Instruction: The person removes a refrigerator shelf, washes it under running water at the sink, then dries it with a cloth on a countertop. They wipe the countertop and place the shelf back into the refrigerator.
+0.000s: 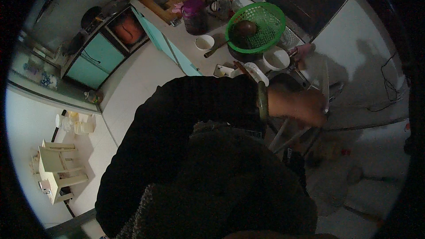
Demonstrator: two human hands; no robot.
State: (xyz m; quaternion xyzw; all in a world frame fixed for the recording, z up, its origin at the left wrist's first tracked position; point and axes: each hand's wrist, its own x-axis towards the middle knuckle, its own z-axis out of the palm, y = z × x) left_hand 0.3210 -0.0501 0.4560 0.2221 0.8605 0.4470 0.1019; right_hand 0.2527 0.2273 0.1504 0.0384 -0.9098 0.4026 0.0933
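My left hand [297,104], blurred, reaches right from a black sleeve, with a dark green bangle at the wrist. Its fingers look curled beside thin pale edges; whether they hold anything cannot be told. My right hand is not in view. Beyond the left forearm are a white oblong dish [258,72] and a white bowl [276,58]. A green plastic colander [279,38] rests on a dark pot, with a dark round ladle [245,29] in it, its handle over the rim. A smaller white bowl [204,42] stands to the left.
A dark container with a purple lid [194,6] and a wooden board [156,1] are farther along the counter. A pinkish cloth [302,52] lies near the wall. Turquoise cabinets [96,58] and a pale wooden chair [53,159] are at the left.
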